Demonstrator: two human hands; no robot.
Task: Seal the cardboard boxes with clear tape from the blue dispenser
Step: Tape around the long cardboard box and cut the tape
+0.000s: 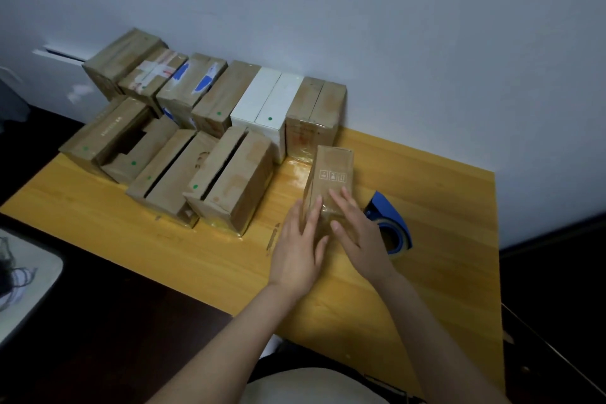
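1. The small cardboard box (333,174) lies on the right part of the tabletop (196,256), its long side pointing away from the person. Glossy tape seems to cover its near end.
2. The left hand (300,252) and the right hand (360,239) both press on that near end, fingers straight and holding nothing. I judge they are smoothing the tape down.
3. The blue dispenser (390,216) stands just right of the box, partly hidden behind the right hand.
4. To the left, the near row of boxes (229,180) shows open slits on top, so they look unsealed. The next move probably calls for setting this box aside, taking one of those and gripping the dispenser.
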